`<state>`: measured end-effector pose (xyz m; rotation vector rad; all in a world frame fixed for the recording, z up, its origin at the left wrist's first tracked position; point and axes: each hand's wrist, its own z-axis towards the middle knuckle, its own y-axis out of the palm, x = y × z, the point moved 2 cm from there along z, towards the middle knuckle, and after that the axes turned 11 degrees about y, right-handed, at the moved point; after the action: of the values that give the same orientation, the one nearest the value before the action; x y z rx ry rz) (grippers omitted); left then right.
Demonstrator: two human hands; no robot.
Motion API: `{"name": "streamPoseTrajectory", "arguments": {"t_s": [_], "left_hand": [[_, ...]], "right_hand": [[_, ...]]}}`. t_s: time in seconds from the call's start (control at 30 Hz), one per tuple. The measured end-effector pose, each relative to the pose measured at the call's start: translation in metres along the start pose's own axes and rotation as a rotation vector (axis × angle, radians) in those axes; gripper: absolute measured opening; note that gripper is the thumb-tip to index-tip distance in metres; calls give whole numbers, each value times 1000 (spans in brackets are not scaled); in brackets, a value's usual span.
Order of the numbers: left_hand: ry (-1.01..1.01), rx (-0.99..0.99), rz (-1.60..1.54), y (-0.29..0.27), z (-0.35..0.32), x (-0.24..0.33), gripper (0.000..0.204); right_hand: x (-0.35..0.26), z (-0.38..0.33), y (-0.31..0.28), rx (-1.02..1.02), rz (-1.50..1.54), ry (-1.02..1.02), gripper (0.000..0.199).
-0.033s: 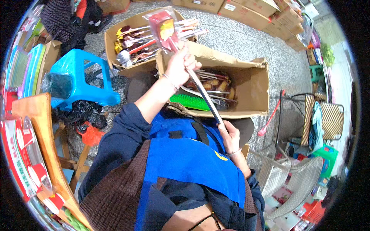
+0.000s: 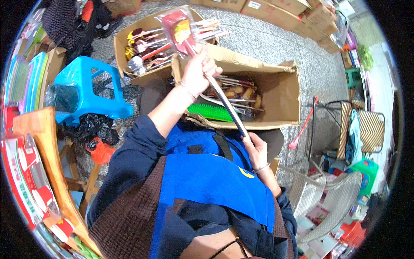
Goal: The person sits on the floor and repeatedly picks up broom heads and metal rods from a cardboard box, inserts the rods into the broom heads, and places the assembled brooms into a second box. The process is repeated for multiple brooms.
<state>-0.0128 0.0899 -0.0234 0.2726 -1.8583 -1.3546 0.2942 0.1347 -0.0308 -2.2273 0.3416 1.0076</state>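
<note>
My left hand (image 2: 196, 71) is raised in front of me, shut around the upper end of a long metal utensil (image 2: 228, 105) and the mouth of a clear plastic sleeve with a red card (image 2: 179, 30). My right hand (image 2: 258, 151) grips the utensil's lower end just above my blue apron. Behind the utensil an open cardboard box (image 2: 280, 99) lies on its side, holding several metal utensils with brown handles and a green brush (image 2: 211, 112). A second open box (image 2: 123, 43) further back holds packaged utensils.
A blue plastic stool (image 2: 86, 90) stands to my left, with a black bag (image 2: 95, 127) and an orange bag (image 2: 101, 151) beneath it. A wooden frame (image 2: 43, 146) is at far left. Woven chairs (image 2: 332, 198) sit at right, cartons (image 2: 267, 6) at the back.
</note>
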Motion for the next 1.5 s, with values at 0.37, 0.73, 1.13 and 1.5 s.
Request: {"name": "streamPoseTrajectory", "arguments": {"t_s": [0.37,0.73,1.13,1.5], "left_hand": [[-37,-79,18,0,2,3,43],[-39,-92,-2,8,1,-1,36],[-110,-104,-81,0,-29,-41,41],[-225,-277,364,-1,-55,-51,15]], "right_hand": [[-12,-2,4,-358,384,209,25],[-4,10,1,-732,581,438,39],[-40,26,6,-178,390,158,24],[-79,10,0,544,-501,-579,31]]}}
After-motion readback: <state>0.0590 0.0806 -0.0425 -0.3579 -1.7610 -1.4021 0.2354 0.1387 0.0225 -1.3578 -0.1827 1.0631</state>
